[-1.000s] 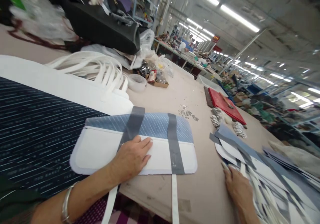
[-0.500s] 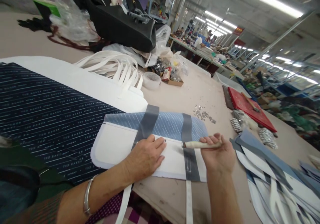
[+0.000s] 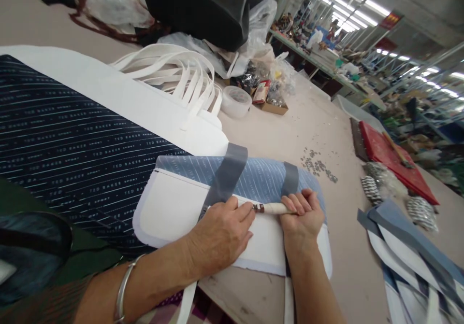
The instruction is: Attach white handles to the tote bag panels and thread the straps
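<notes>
My left hand point(image 3: 221, 232) lies flat on the white lower part of a bag panel point(image 3: 170, 208), holding nothing. The panel's upper part is blue striped fabric point(image 3: 261, 179), crossed by grey webbing straps point(image 3: 225, 179). My right hand point(image 3: 300, 213) grips a tool with a cream handle point(image 3: 273, 208) on the white part, its dark metal end point(image 3: 258, 208) close to my left fingertips. My right hand hides the tool's rear end. A white strap point(image 3: 186, 304) hangs off the table's near edge. The panel rests partly on navy striped fabric point(image 3: 72, 140) with printed lettering.
White strap loops point(image 3: 174, 73), a tape roll point(image 3: 236, 102) and a cardboard box point(image 3: 271, 104) lie beyond the panel. Small metal pieces point(image 3: 317, 164) are scattered on the table. Cut panels point(image 3: 409, 256) are stacked at right, beside a red board point(image 3: 393, 157).
My right hand has moved from the cut panels onto the bag panel and now grips the tool, shifted left toward my left hand. My left hand stays on the panel. The view has turned.
</notes>
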Demonstrator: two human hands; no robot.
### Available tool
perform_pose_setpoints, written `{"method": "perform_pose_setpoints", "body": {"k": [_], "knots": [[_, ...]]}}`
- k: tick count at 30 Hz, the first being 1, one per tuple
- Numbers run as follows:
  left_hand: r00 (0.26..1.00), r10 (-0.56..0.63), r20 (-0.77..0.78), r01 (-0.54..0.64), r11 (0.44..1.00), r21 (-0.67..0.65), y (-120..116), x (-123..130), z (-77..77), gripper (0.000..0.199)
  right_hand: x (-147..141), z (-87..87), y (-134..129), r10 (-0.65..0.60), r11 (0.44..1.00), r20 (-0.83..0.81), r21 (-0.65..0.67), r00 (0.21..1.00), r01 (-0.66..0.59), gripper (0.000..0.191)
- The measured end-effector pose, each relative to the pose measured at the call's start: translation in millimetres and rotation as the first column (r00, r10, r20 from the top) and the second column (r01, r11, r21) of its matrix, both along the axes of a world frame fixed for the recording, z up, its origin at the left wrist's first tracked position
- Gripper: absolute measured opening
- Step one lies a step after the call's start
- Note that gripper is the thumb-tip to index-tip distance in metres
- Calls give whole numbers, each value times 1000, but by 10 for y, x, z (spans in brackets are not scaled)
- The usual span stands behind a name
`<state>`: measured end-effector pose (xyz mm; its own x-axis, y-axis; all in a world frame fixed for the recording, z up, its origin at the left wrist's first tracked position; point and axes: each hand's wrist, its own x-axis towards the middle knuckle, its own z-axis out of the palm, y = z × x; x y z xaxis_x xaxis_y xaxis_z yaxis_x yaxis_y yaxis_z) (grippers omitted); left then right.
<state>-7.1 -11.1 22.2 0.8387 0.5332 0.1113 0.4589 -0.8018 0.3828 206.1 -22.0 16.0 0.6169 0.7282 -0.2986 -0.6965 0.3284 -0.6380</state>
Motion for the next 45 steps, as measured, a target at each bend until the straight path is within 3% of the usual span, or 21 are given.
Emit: {"method": "perform_pose_setpoints", "body": {"k": [3, 6, 13, 15, 19, 23, 31, 33, 36, 37, 39, 42, 45], "knots": [[1000, -1, 0, 1, 1000, -14, 1, -7, -7, 35, -30, 26, 11, -34, 999, 30, -16, 999, 35, 37], [1000, -4, 19, 4, 1000, -23, 0, -16, -25, 35, -130, 117, 21, -30, 999, 174, 20, 984, 27, 30], [999, 42, 31, -41, 999, -21, -12, -18, -36, 30, -492, 385, 26, 82, 973, 577, 130, 813, -191, 23], [999, 38, 24, -38, 999, -13, -17, -23, -28, 28, -480, 387, 13, 95, 972, 575, 123, 812, -201, 24], [1000, 17, 23, -17, 1000, 12, -21, -32, -21, 26, -365, 327, -20, 32, 989, 499, 107, 866, -98, 26], [999, 31, 28, -31, 999, 17, -20, -26, -29, 27, -401, 330, -31, 40, 982, 578, 128, 815, -140, 25], [998, 29, 47, -30, 999, 25, -24, -6, -97, 25, -683, 415, -39, 101, 967, 829, 48, 549, -251, 26], [999, 21, 43, -22, 1000, 16, -24, -4, -113, 24, -719, 405, -82, 124, 969, 901, -20, 416, -245, 27], [999, 37, 39, -36, 999, -36, -20, -6, -113, 23, -751, 405, -102, 163, 953, 979, -124, 123, -276, 25], [998, 47, 42, -45, 998, -48, -19, -8, -107, 22, -758, 414, -81, 183, 941, 981, -157, 60, -300, 24], [998, 49, 46, -47, 998, -41, -18, -15, -91, 20, -775, 448, 4, 249, 917, 968, -225, 32, -330, 25], [998, 30, 47, -30, 1000, 0, -24, -25, -91, 18, -844, 509, 180, 340, 900, 938, -305, 64, -312, 32], [996, 46, 78, -47, 999, 5, -36, -20, -149, 22, -975, 549, 305, 386, 870, 921, -382, -52, -311, 35]]}}
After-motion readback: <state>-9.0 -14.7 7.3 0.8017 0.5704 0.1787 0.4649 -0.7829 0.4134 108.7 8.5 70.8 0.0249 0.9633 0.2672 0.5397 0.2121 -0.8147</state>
